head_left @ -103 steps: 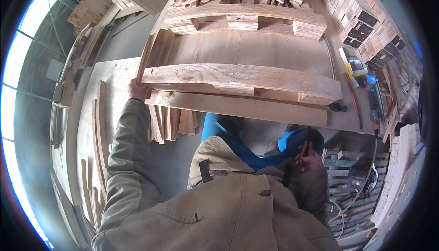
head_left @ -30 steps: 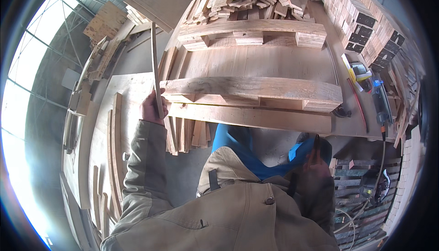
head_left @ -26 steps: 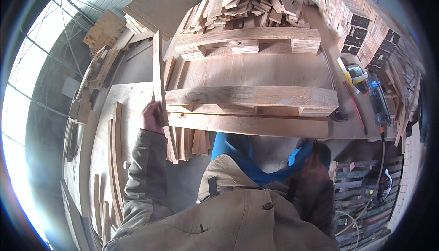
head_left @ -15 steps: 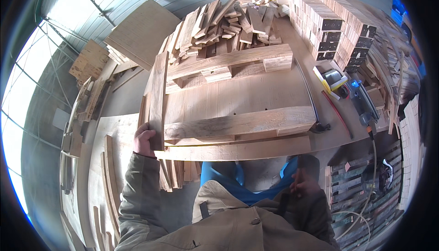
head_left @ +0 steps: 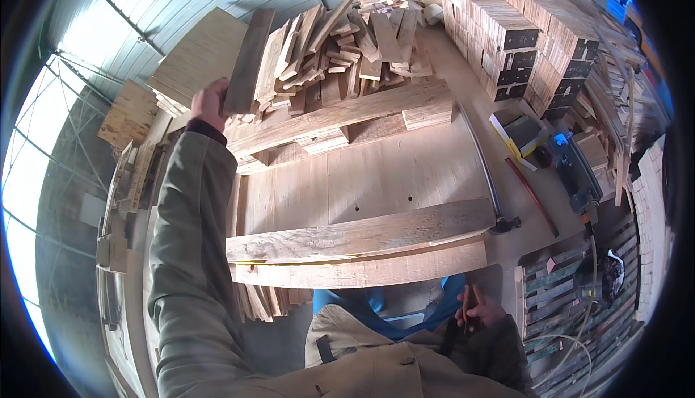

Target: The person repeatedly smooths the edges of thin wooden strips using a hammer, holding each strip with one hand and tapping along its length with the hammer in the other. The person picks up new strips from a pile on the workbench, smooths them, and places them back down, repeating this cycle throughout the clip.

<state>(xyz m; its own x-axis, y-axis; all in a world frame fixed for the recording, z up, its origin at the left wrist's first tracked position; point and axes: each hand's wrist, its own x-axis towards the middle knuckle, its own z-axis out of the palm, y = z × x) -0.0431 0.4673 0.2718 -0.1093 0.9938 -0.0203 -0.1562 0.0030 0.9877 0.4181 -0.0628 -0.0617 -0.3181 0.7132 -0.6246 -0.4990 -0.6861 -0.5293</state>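
Note:
At the far left of the workbench, my left hand (head_left: 211, 105) is closed on the lower end of a dark wooden board (head_left: 248, 61). That board stands out beside a heap of short wooden offcuts (head_left: 369, 39). In front of me lie two long wooden rails with blocks, the far rail (head_left: 347, 112) and the near rail (head_left: 362, 230). A pale plank (head_left: 369, 266) runs along the bench's front edge. Low on the right, close to my body, my right hand (head_left: 486, 315) is closed around a thin brown stick-like thing (head_left: 470, 301) whose kind I cannot make out.
Tall stacks of wooden blocks (head_left: 478, 36) stand at the far right. Nearer are an open box (head_left: 520, 133), a corded power tool (head_left: 577, 173), a red bar (head_left: 532, 194) and a long metal bar with a dark head (head_left: 504, 223). A slatted pallet (head_left: 557, 304) lies lower right.
My left hand has carried the dark board from the near left corner across the rails to the far left by the offcut heap. My right hand stays low with the brown thing.

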